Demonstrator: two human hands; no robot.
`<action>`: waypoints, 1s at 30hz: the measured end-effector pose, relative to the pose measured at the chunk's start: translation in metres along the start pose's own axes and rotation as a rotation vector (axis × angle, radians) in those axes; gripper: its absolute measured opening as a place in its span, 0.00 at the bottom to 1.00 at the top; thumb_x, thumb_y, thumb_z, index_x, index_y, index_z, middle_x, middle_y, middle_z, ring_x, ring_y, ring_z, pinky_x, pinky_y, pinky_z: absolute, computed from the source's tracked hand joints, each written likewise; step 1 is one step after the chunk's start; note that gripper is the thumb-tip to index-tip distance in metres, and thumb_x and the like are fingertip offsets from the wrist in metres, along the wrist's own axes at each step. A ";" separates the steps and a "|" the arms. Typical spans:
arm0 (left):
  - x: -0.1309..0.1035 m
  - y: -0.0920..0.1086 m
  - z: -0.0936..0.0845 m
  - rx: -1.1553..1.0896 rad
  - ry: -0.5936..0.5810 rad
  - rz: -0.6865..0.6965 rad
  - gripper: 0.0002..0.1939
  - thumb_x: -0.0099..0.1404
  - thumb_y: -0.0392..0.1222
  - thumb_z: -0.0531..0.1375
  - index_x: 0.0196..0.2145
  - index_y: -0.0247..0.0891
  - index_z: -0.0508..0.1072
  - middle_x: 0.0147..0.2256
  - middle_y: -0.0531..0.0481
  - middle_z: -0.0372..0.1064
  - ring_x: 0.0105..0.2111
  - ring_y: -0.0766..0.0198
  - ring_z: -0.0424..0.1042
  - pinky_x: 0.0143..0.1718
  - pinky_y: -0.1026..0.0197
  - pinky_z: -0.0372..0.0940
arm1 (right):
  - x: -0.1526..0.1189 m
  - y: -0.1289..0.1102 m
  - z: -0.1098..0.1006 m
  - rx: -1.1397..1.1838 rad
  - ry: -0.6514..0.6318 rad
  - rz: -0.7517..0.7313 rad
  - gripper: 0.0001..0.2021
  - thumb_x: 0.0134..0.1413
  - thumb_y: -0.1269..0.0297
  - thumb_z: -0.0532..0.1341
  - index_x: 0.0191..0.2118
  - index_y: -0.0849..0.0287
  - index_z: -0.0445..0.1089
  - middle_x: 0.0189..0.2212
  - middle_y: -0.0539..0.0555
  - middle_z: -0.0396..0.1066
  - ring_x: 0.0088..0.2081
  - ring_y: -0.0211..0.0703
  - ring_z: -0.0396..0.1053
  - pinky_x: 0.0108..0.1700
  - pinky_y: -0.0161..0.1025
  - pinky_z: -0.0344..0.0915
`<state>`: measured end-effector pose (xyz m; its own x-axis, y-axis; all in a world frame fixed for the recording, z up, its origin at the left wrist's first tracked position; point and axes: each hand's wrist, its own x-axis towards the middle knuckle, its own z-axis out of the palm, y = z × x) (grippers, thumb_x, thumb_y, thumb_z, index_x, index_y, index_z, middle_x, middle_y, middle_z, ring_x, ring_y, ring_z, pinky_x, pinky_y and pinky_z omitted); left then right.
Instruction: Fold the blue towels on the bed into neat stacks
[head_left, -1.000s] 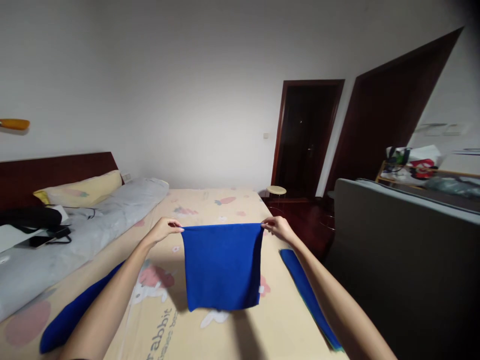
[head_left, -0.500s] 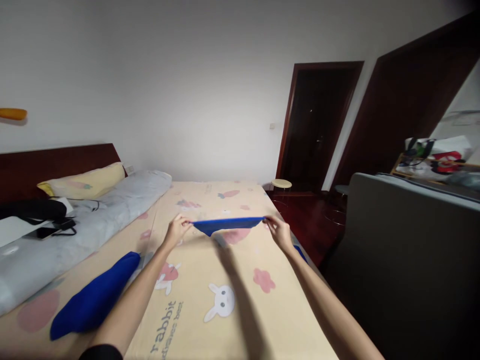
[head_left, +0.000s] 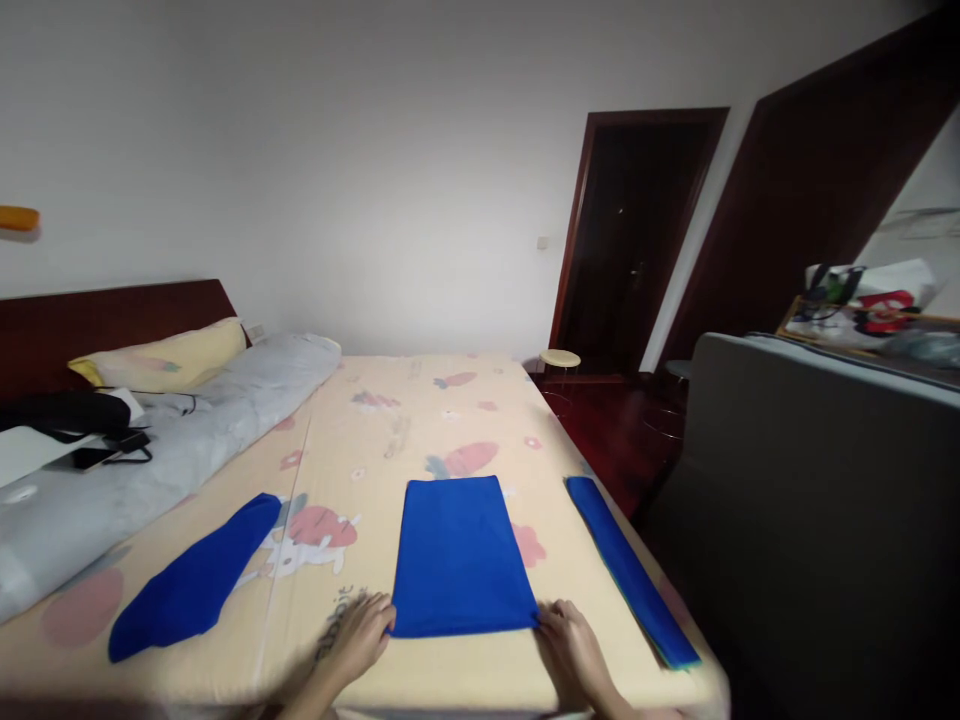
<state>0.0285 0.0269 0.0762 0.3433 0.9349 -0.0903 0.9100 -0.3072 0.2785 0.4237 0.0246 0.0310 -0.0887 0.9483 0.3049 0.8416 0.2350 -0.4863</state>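
- far left: a smartphone (head_left: 94, 457) with a dark cable lies on the light grey bedding (head_left: 247, 420); behind it stand the dark wooden headboard (head_left: 120, 315) and a yellow pillow (head_left: 161, 357).
- left foreground: a loose blue cloth (head_left: 196, 582) lies slantwise on the rabbit-and-carrot printed bedsheet (head_left: 450, 672), well apart from both hands.
- left hand (head_left: 367, 630): fingers curled and closed at the near left corner of the flat blue cloth (head_left: 463, 555); the corner appears pinched, though the thumb is not clearly shown.
- centre: the flat blue cloth rests on the bedsheet, near edge drawn straight between the hands, far edge toward the wall. the surface looks smooth; the number of layers cannot be told.
- step in hand, as judged: laying the flat blue cloth down and squaring its near edge.
- next move, as judged: it calls for both corners to be kept level and taut; any fold would start from this near edge, with the two hands moving together to avoid skew.
- right hand (head_left: 574, 640): fingertips closed together at the near right corner, seemingly pinching it, with no visible gap.
- right: a narrow folded blue strip (head_left: 630, 570) lies along the bed's edge, beside the right hand but not touching it.
- far right: a round stool (head_left: 560, 357) stands before the dark door (head_left: 604, 240); a grey panel (head_left: 795, 500) fills the near side.
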 end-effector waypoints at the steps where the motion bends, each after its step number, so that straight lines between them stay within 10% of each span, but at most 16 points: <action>1: -0.002 -0.001 0.003 0.018 -0.009 0.006 0.13 0.53 0.28 0.52 0.31 0.43 0.70 0.38 0.52 0.70 0.42 0.60 0.67 0.46 0.58 0.58 | -0.006 0.005 0.005 -0.009 -0.006 0.007 0.15 0.55 0.62 0.53 0.28 0.53 0.76 0.27 0.53 0.72 0.32 0.45 0.69 0.33 0.39 0.63; 10: -0.022 -0.001 0.016 0.178 -0.090 0.122 0.15 0.55 0.28 0.51 0.35 0.44 0.70 0.40 0.51 0.71 0.43 0.59 0.67 0.45 0.56 0.60 | -0.052 0.033 0.029 -0.087 -0.062 -0.081 0.14 0.59 0.64 0.53 0.35 0.51 0.78 0.30 0.53 0.71 0.34 0.44 0.66 0.36 0.38 0.59; 19: -0.016 0.031 0.011 0.238 -0.040 0.106 0.14 0.60 0.40 0.53 0.40 0.38 0.74 0.48 0.41 0.71 0.53 0.50 0.65 0.57 0.45 0.56 | -0.046 -0.012 0.008 -0.131 -0.043 -0.154 0.11 0.57 0.67 0.54 0.38 0.53 0.74 0.44 0.56 0.72 0.44 0.48 0.68 0.47 0.46 0.64; 26: 0.037 0.095 0.063 0.124 0.122 0.052 0.30 0.64 0.33 0.45 0.64 0.39 0.55 0.64 0.47 0.56 0.64 0.60 0.54 0.62 0.55 0.53 | -0.015 -0.081 0.094 -0.096 -0.065 -0.161 0.30 0.53 0.76 0.47 0.62 0.55 0.59 0.60 0.54 0.63 0.60 0.45 0.61 0.58 0.45 0.61; 30: 0.039 0.098 0.107 0.185 0.205 0.030 0.30 0.67 0.37 0.42 0.66 0.41 0.43 0.67 0.49 0.47 0.66 0.59 0.50 0.63 0.50 0.52 | -0.025 -0.082 0.133 -0.168 -0.017 -0.257 0.31 0.54 0.74 0.49 0.65 0.55 0.52 0.62 0.53 0.58 0.62 0.44 0.57 0.61 0.44 0.58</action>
<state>0.1559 0.0142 -0.0022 0.3335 0.9356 0.1162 0.9336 -0.3449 0.0970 0.2858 0.0101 -0.0450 -0.3176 0.8662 0.3858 0.8667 0.4302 -0.2525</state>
